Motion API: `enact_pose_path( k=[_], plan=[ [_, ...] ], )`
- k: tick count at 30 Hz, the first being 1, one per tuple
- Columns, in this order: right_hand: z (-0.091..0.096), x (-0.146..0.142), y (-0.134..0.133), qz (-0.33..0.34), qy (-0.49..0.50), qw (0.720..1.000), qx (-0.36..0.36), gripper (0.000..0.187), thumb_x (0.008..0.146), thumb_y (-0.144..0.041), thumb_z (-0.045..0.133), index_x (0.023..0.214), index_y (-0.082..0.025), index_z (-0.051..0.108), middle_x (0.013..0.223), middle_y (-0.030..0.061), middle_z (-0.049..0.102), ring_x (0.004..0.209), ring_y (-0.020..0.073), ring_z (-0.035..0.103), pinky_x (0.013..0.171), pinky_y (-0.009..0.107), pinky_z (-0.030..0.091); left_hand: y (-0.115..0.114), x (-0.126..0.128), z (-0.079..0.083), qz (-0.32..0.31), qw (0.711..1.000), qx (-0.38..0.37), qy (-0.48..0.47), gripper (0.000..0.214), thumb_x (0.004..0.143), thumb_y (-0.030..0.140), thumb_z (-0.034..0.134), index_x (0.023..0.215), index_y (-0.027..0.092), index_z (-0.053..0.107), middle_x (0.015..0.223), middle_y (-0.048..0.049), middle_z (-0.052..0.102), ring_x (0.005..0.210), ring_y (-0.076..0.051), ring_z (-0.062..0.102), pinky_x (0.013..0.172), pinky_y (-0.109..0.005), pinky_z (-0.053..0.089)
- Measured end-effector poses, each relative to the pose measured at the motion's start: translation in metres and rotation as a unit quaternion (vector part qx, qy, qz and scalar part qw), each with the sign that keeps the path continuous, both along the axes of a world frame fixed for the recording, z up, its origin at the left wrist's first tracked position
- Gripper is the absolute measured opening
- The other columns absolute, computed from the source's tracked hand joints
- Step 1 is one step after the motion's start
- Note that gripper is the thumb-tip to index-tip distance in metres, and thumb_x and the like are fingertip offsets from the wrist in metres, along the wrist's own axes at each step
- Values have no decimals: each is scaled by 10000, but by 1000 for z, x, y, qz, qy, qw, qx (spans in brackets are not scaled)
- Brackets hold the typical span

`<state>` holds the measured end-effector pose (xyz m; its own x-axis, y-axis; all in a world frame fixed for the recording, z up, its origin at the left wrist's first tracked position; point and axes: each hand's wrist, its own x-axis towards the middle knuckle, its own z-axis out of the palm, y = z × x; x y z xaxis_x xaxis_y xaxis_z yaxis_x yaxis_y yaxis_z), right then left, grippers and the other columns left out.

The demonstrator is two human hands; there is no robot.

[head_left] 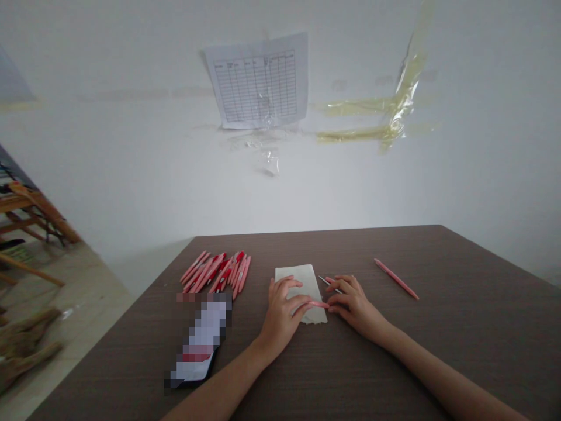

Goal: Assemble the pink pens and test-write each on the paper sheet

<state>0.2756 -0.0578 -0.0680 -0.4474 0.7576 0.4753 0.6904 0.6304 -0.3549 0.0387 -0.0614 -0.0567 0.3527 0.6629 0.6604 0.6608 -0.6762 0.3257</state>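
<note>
A pink pen piece (317, 304) spans the gap between my two hands, just above a small pale sheet of paper (305, 273). My left hand (283, 310) pinches its left end between thumb and fingers, with the other fingers over the paper. At its right end, the thumb and a finger of my right hand (354, 303) close on the tip. Partly under my right hand's fingers lie a thin whitish rod (323, 280), like a pen refill, and another pink piece (330, 280). Farther right rests a whole-looking pink pen (397, 279).
A pile of pink pens (219, 272), some with red parts, lies at the table's back left. Nearer me is a dark-edged, blurred-out flat object (201, 339). The brown table (460, 327) meets a white wall carrying a taped printed sheet (258, 82).
</note>
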Motion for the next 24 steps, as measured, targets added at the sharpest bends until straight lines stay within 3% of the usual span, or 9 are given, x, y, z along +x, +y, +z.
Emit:
enact_pose_path(
  k=[14,21,24],
  plan=[
    [-3,9,5,-43,-15,998,32,121,879,-205,638,872,-275,737,1125,61,656,1215,295,451,1046,557,376,6,-2,-4,57,998,-2,-28,111,829,225,709,872,311,764,1106,-43,631,1175,-257,540,1087,-607,304],
    [-2,15,5,-78,-19,996,49,159,909,-238,593,987,-290,722,1130,68,652,1222,310,445,1059,630,334,8,-6,-2,128,991,-6,-46,69,827,261,713,852,299,765,1096,-46,635,1102,-250,569,1060,-597,331],
    [-1,14,3,-89,-29,995,44,125,894,-235,610,919,-276,726,1136,70,643,1237,325,425,1066,651,310,8,-8,0,173,984,-30,-33,65,834,276,702,848,283,765,1098,-52,637,1102,-259,564,1045,-582,353]
  ],
)
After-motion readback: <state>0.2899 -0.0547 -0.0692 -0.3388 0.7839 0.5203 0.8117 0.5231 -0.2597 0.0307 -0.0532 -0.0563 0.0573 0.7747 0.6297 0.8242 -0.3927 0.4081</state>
